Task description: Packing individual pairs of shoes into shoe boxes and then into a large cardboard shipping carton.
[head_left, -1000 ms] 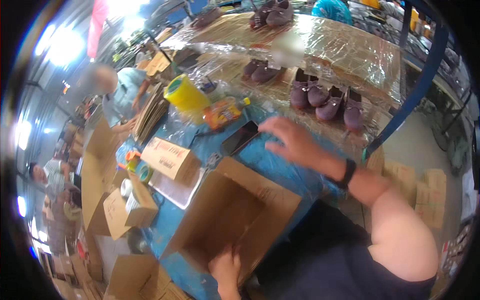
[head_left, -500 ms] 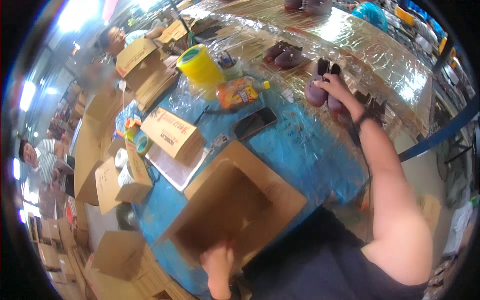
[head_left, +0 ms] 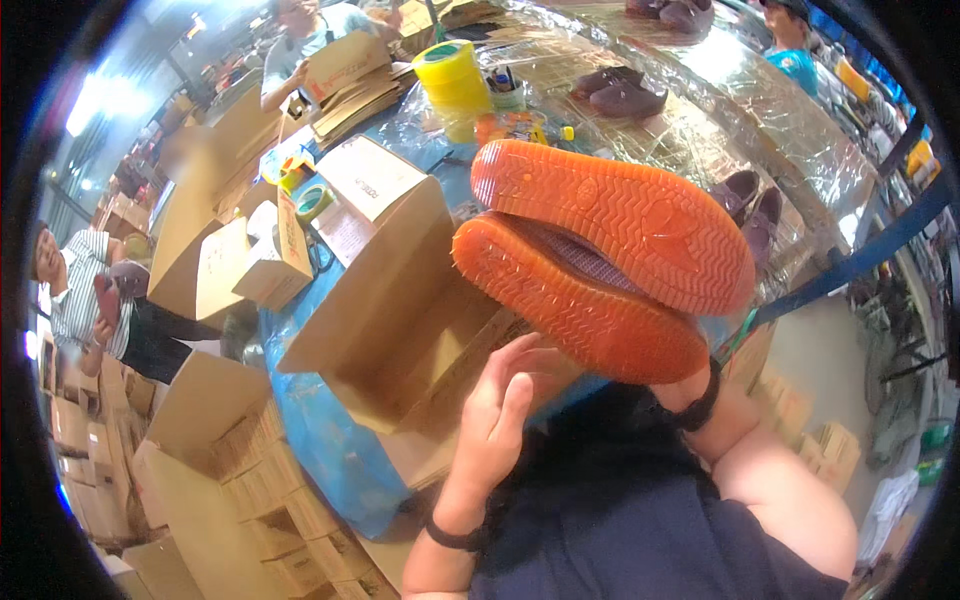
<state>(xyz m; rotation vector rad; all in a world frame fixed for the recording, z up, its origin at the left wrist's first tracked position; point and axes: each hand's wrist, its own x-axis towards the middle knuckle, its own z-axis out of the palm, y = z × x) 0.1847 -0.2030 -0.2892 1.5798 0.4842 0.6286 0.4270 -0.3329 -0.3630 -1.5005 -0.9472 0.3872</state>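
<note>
Two orange-soled shoes point(head_left: 600, 255) in right-hand grip, left hand point(head_left: 500, 415) open by box point(head_left: 400, 300)

Open box point(head_left: 400, 330): mouth faces up, inside bare where it shows; near edge partly screened by the left hand point(head_left: 505, 410), which spreads just before it.
Shoes point(head_left: 600, 255), soles up: held high, screening the table's right middle.
Left of the box: small cartons point(head_left: 270, 250) and tape point(head_left: 315, 200), packed close.
Behind: yellow roll point(head_left: 455, 85), flat cardboard point(head_left: 350, 95).
Far foil top point(head_left: 800, 140): shoe pairs set well apart, bare stretches between.
</note>
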